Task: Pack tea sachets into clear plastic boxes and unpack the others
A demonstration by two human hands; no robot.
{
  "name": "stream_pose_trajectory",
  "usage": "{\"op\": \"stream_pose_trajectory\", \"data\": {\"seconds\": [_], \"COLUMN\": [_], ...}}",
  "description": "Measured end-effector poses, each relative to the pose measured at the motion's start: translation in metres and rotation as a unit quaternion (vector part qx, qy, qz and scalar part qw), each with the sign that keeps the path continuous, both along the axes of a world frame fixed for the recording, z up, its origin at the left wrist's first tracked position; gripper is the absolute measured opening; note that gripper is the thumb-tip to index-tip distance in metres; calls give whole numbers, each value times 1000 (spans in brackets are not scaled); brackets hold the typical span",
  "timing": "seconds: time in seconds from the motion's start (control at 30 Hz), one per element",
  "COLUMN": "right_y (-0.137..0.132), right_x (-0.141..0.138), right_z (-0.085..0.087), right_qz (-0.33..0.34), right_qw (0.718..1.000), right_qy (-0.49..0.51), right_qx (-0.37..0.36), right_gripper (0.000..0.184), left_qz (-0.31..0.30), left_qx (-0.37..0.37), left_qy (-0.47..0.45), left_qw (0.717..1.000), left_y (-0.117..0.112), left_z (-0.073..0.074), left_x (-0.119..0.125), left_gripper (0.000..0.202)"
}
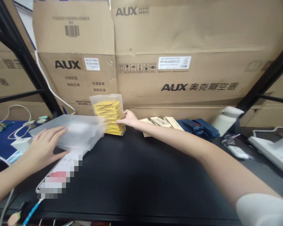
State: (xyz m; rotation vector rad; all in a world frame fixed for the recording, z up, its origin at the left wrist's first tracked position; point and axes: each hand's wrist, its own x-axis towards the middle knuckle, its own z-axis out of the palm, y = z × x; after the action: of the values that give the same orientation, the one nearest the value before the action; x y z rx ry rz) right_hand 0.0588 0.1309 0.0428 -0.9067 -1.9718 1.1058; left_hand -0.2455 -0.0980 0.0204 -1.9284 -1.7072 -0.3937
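My left hand [45,142] lies flat with fingers stretched on the near end of a frosted translucent plastic box [72,131] resting on the black table [136,175]. My right hand [129,119] reaches far across and pinches a yellow packet in a clear upright holder [108,113] filled with several yellow packets. The holder stands against the cardboard boxes, just right of the frosted box.
Beige packets [161,121] and dark blue packets [199,127] lie in a row right of the holder. A white bottle [226,121], a small remote [238,152] and a white device [273,150] sit at right. Big AUX cartons [179,56] wall the back. Cables and a charger [20,142] lie left.
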Motion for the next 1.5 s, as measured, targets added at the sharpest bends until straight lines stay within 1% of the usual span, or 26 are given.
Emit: {"op": "stream_pose_trajectory", "data": {"seconds": [0.07, 0.1, 0.23, 0.33, 0.4, 0.5, 0.6, 0.7, 0.73, 0.77, 0.83, 0.87, 0.9, 0.93, 0.97, 1.0, 1.03, 1.07, 1.1, 1.13, 1.17, 1.2, 1.27, 1.33, 1.4, 1.5], "right_y": [-18, -28, -65, -82, -89, -98, -108, -116, -118, -119, -121, -122, -123, -124, -126, -128, -130, -132, -134, -137, -139, -141, -144, -146, -147, -142], "right_x": [34, 51, 114, 155, 177, 198, 207, 207, 207, 206, 206, 207, 208, 209, 210, 211, 211, 211, 211, 210, 210, 209, 210, 211, 214, 218], "right_z": [11, 18, 48, 57, 52, 34, 10, -12, -18, -24, -32, -35, -38, -40, -43, -45, -48, -51, -54, -58, -62, -66, -73, -75, -72, -63], "right_qz": [-61, -78, -113, -116, -107, -82, -61, -46, -44, -43, -46, -54, -67, -84, -102, -120, -132, -136, -132, -120, -101, -76, -35, -24, -28, -32], "right_qw": [998, 996, 984, 974, 967, 956, 948, 941, 937, 934, 928, 925, 921, 916, 911, 905, 902, 903, 909, 917, 927, 938, 955, 964, 965, 952], "right_qy": [9, 32, 134, 190, 224, 270, 289, 302, 308, 315, 327, 334, 344, 357, 372, 385, 393, 393, 385, 370, 349, 326, 280, 256, 258, 303], "right_qx": [-12, -13, -20, -43, -55, -83, -117, -148, -157, -165, -174, -174, -169, -160, -148, -133, -117, -104, -95, -89, -87, -87, -90, -68, -30, -16], "right_gripper": [51, 51, 49, 45, 44, 44, 46, 47, 47, 47, 48, 48, 48, 47, 47, 47, 47, 49, 53, 57, 60, 63, 62, 64, 71, 79], "left_qz": [-13, -18, -30, -19, -9, 12, 43, 44, 26, -18, -145, -202, -247, -278, -296, -307, -325, -332, -318, -295, -270, -238, -163, -86, -41, -31], "left_qx": [-21, -26, -20, -28, -28, -32, -32, 13, 29, 13, -31, -76, -137, -185, -217, -254, -281, -302, -306, -288, -273, -258, -233, -208, -187, -169], "left_qy": [4, 4, 1, 31, 51, 67, 70, 37, 14, -8, -76, -122, -171, -235, -318, -413, -506, -590, -665, -727, -773, -807, -855, -885, -898, -898], "left_qw": [1000, 999, 999, 999, 998, 997, 996, 998, 999, 1000, 986, 969, 944, 913, 874, 819, 748, 671, 603, 549, 505, 474, 433, 407, 396, 404], "left_y": [12, 18, 39, 49, 52, 56, 61, 65, 65, 64, 59, 56, 52, 49, 46, 45, 46, 49, 53, 58, 63, 68, 75, 78, 78, 79], "left_z": [1, 1, 5, 9, 12, 15, 16, 15, 14, 12, 6, 2, -2, -7, -11, -15, -19, -22, -23, -25, -26, -26, -25, -23, -19, -14], "left_x": [-4, -5, 0, 13, 24, 41, 54, 74, 85, 99, 133, 153, 174, 195, 215, 233, 249, 262, 271, 277, 280, 280, 275, 266, 256, 245], "left_gripper": [62, 61, 61, 64, 67, 68, 63, 64, 63, 61, 54, 47, 43, 43, 50, 64, 72, 69, 61, 52, 46, 42, 33, 25, 27, 36]}}
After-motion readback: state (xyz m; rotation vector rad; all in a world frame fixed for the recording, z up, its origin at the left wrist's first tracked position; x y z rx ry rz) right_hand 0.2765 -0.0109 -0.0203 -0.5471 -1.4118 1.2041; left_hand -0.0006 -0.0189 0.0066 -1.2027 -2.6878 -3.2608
